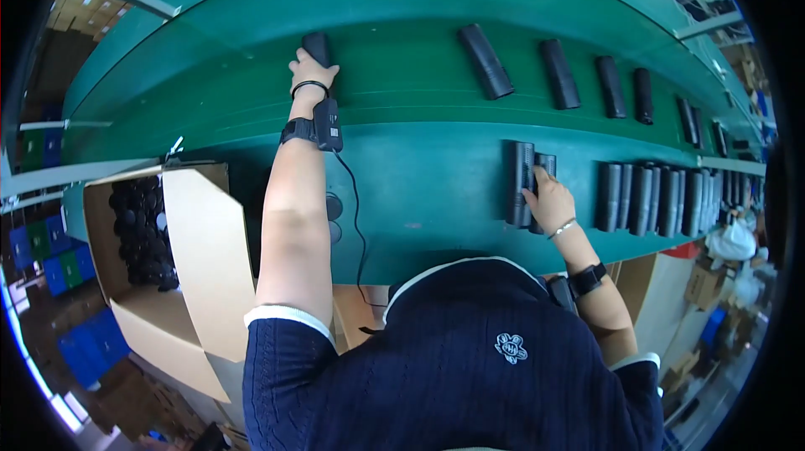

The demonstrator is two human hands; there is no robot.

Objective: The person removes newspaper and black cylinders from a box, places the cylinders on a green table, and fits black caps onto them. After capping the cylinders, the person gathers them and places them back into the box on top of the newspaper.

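Note:
My left hand reaches far out over the green conveyor belt, its fingers closed around the near end of a black ribbed tube. On the closer teal tabletop, my right hand is curled over another black tube, thumb on its left side. Directly left of that one, touching or nearly so, lies a similar tube. Both of these point away from me. My fingers partly cover the held tubes.
Several black tubes, one of them slanted, lie spaced along the belt. A row of tubes sits at the table's right. An open cardboard box of black round caps stands left. A cable hangs from my left wrist device.

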